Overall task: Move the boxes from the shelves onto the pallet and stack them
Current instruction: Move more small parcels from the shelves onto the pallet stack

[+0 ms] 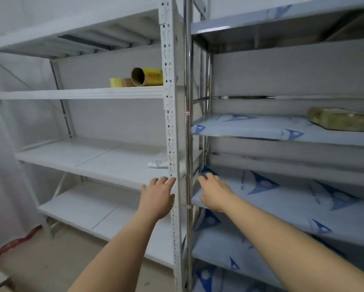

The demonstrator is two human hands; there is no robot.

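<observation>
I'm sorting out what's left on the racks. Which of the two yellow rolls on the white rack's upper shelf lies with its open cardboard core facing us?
The bigger roll, on the right against the rack's upright post. The smaller roll to its left shows no open core.

The white upright (172, 131) hides part of the yellow roll (149, 76) and the small white packet (158, 163); the brownish block (343, 121) (badly blurred) runs off the right edge.

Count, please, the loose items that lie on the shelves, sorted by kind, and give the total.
Yellow rolls on the white rack's upper shelf: 2, large roll and small roll
White packet on the white rack's middle shelf: 1
Brownish block on the steel rack: 1
Total: 4
Both hands, left hand and right hand, hold nothing.
</observation>
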